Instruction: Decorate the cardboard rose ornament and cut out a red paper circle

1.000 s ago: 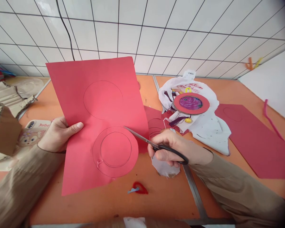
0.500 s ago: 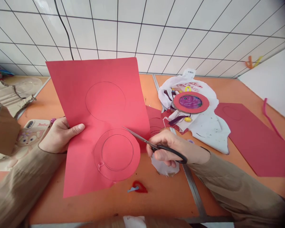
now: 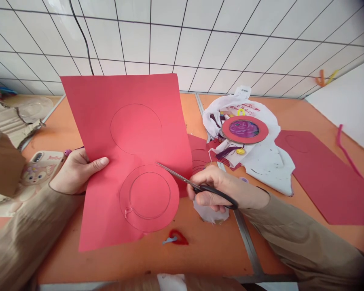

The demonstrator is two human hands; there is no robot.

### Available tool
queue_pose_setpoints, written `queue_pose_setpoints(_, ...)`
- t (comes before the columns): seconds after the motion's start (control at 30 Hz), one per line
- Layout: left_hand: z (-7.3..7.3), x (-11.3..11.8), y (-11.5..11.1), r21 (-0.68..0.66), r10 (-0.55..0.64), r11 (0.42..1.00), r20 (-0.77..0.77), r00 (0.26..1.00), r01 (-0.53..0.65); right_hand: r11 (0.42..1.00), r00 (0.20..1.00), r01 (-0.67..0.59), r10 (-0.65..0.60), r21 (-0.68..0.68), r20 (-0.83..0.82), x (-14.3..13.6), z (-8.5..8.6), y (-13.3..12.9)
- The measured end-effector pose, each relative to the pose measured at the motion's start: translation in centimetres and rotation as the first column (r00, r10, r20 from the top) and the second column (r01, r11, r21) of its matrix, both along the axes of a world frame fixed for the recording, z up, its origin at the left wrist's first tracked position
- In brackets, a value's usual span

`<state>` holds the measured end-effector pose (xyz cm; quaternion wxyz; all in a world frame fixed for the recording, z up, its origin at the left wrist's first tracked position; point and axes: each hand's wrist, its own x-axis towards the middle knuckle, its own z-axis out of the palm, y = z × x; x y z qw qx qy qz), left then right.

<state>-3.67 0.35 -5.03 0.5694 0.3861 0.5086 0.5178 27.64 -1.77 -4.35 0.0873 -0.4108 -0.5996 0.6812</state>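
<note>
Head view. Against the frames a second ago little has shifted: our red paper sheet (image 3: 121, 133) has drifted slightly up and right, the scissors (image 3: 197, 186) keep the same bite at the ring's 2 o'clock edge. We judge the cut is paused or creeping, not advancing much.

Left hand (image 3: 77, 171) pinches the sheet's left edge, thumb on the front face, fingers behind; the sheet is held up off the orange table (image 3: 224, 250), tilted toward us. Right hand (image 3: 221, 190) is closed through the black scissor loops; the blades look nearly shut, tips on the paper.

Sheet's long axis runs 12 to 6 o'clock, leaning a touch toward 11. Scissors point to 10 o'clock, handles at 4. Two pencilled circles: a plain one above, a double ring (image 3: 149, 197) below, its lower right rim already cut free.

At 9 o'clock a phone (image 3: 41, 167) lies near torn cardboard (image 3: 6, 161); at 2 o'clock a round flower ornament (image 3: 245, 130) rests on white cloth
</note>
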Motion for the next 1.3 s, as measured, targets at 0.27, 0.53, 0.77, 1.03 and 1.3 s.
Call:
queue_pose_setpoints(0.27,-0.14,-0.35,0.1,-0.018,-0.012,1.0,-0.023,1.0,0.011,1.0,1.0,0.001,-0.001,0.006,0.008,-0.25,0.24,-0.07)
queue_pose_setpoints(0.53,-0.18,-0.44,0.16,-0.006,-0.043,0.999,-0.013,0.999,0.043,1.0,1.0,-0.009,0.008,0.011,0.022,-0.08,0.28,-0.19)
queue_pose_setpoints(0.77,-0.21,-0.56,0.18,-0.018,-0.055,0.998,-0.028,0.998,0.055,1.0,1.0,-0.007,0.007,-0.002,0.021,-0.28,0.32,-0.04)
queue_pose_setpoints(1.03,-0.49,-0.86,0.3,-0.018,-0.068,0.998,-0.04,0.997,0.067,1.0,0.999,-0.016,0.016,-0.006,0.032,-0.22,0.29,-0.05)
queue_pose_setpoints(1.3,-0.47,-0.92,0.33,-0.008,-0.091,0.996,-0.058,0.994,0.09,0.999,0.998,-0.042,0.042,-0.01,0.046,-0.15,0.39,0.01)
